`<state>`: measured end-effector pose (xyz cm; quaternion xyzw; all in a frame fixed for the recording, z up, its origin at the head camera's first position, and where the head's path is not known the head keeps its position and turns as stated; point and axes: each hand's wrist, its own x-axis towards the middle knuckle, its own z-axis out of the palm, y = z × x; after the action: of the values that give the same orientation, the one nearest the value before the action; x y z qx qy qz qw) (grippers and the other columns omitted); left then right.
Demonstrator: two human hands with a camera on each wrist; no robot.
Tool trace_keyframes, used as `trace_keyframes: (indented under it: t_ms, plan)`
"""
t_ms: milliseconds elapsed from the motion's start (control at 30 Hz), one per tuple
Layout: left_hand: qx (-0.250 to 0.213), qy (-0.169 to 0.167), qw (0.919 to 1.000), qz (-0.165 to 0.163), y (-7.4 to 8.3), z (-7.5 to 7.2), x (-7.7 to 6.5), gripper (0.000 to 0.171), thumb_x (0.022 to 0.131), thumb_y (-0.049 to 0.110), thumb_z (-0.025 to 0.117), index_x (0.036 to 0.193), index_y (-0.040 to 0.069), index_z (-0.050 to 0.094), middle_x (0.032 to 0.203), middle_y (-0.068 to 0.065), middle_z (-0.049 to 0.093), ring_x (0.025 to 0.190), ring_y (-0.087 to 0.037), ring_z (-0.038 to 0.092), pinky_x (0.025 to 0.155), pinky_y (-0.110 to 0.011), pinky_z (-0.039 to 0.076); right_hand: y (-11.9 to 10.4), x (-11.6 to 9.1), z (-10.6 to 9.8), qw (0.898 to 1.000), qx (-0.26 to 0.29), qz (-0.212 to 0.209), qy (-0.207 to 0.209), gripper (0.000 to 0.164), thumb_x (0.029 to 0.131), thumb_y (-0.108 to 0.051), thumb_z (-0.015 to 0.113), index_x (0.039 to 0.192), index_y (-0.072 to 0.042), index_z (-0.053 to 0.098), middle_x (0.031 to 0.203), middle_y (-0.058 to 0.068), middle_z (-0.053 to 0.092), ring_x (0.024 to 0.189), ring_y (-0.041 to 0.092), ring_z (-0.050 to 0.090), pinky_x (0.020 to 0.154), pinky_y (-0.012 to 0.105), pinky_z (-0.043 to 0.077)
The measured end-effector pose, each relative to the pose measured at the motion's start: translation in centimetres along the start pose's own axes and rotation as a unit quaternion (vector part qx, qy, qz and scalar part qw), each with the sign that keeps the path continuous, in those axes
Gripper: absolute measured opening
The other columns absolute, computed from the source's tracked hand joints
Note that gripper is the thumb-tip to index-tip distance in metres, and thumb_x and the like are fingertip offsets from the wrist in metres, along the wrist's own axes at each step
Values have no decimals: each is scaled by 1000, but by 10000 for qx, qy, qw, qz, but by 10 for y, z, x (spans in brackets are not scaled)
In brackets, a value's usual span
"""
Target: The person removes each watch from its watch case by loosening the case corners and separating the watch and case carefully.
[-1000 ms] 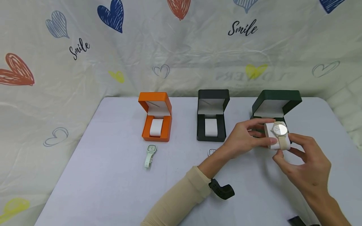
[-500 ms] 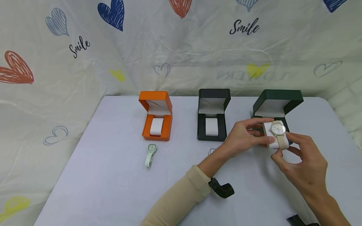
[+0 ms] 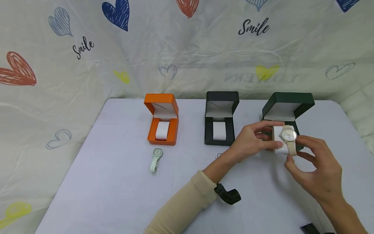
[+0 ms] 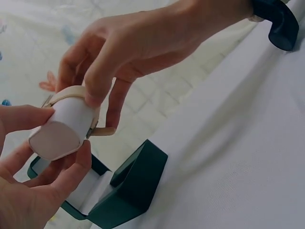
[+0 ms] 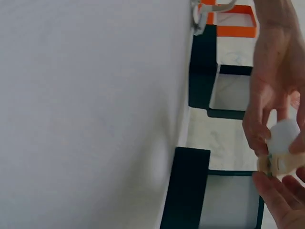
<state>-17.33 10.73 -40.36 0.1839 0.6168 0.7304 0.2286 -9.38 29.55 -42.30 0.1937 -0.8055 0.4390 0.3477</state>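
My left hand (image 3: 252, 141) grips a white watch cushion (image 3: 277, 132) between thumb and fingers. Around the cushion lies a cream-strapped wristwatch (image 3: 288, 135) with a round, pale dial. My right hand (image 3: 322, 170) pinches the strap at the cushion's right side. In the left wrist view, a loose strap end (image 4: 102, 131) sticks out from the cushion by a right fingertip. The right wrist view shows the buckle (image 5: 281, 164) between the hands, partly covered by fingers. Just behind them stands the open dark green watch box (image 3: 287, 102), its inside mostly hidden.
An open orange watch box (image 3: 150, 131) and an open black watch box (image 3: 208, 133), each with a white cushion, stand left of the green one. A pale green watch (image 3: 156, 159) lies before the orange box. Another watch (image 3: 218, 155) is mostly hidden by the left forearm.
The right hand shifts slightly left, then back right, staying at the strap. The cushion and watch tilt a little. The left hand keeps its grip, and the boxes stay put.
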Motion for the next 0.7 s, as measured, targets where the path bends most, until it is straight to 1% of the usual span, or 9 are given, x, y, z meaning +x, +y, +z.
trace_keyframes:
  t_ms: [100, 133, 233, 300, 333, 367, 400, 533, 700]
  plan:
    - [32, -29, 10000, -52, 2, 0, -1, 53, 90, 1, 78, 138, 21, 68, 109, 12, 64, 89, -2, 71, 74, -22, 61, 2, 2, -8, 9982, 236, 248, -494, 69, 89, -33, 77, 127, 21, 58, 134, -3, 60, 120, 2, 61, 91, 2, 49]
    - [17, -50, 10000, -63, 2, 0, -1, 53, 90, 1, 78, 138, 21, 67, 110, 12, 64, 90, -2, 71, 75, -22, 61, 2, 4, -11, 9969, 310, 324, -641, 71, 88, -32, 79, 130, 20, 56, 137, -3, 57, 121, 3, 60, 91, 3, 50]
    - [36, -147, 9999, -58, 3, 1, -2, 53, 91, 1, 77, 140, 20, 66, 112, 13, 63, 90, 0, 70, 76, -21, 60, 0, 11, -18, 9913, 322, 672, -1082, 73, 81, -5, 86, 141, 15, 51, 142, -5, 51, 124, 3, 58, 92, 3, 50]
    - [66, -247, 9997, -41, 3, 1, -2, 54, 91, 1, 77, 141, 18, 65, 114, 14, 63, 90, 1, 69, 77, -20, 60, -1, 16, -21, 9876, 340, 832, -1288, 86, 68, 19, 84, 145, 12, 48, 144, -1, 49, 128, 6, 55, 93, 4, 50]
    - [108, -296, 9995, -44, 3, 1, -2, 54, 91, 1, 77, 141, 18, 64, 115, 14, 62, 90, 1, 68, 77, -20, 60, -1, 18, -23, 9852, 336, 938, -1392, 95, 61, 27, 82, 148, 10, 47, 145, 0, 49, 129, 7, 54, 93, 3, 49]
    - [146, -334, 9993, -64, 4, 2, -2, 54, 91, 1, 77, 141, 18, 64, 116, 14, 62, 91, 1, 68, 77, -19, 60, -2, 20, -24, 9825, 324, 1065, -1493, 103, 56, 33, 80, 150, 7, 47, 146, 1, 48, 130, 7, 52, 94, 3, 49]
    - [175, -363, 9991, -94, 4, 2, -2, 54, 92, 1, 77, 141, 18, 64, 116, 14, 61, 91, 1, 68, 77, -20, 60, -2, 22, -26, 9798, 310, 1164, -1597, 105, 55, 34, 79, 151, 5, 46, 148, 1, 48, 131, 7, 51, 94, 2, 47]
    - [246, -460, 9984, -211, 5, 3, -3, 54, 92, 2, 77, 142, 20, 64, 117, 13, 60, 90, 1, 70, 78, -22, 61, 1, 25, -30, 9715, 521, 1283, -1926, 102, 61, 31, 80, 152, 4, 46, 150, 8, 49, 131, 11, 49, 95, 3, 46]
    - [283, -507, 9980, -239, 2, 3, -4, 54, 92, 3, 77, 141, 21, 64, 120, 14, 60, 91, 0, 71, 78, -23, 61, 4, 27, -33, 9573, 1043, 1541, -2210, 89, 66, 32, 76, 148, 10, 47, 149, 14, 50, 127, 15, 50, 97, 9, 48]
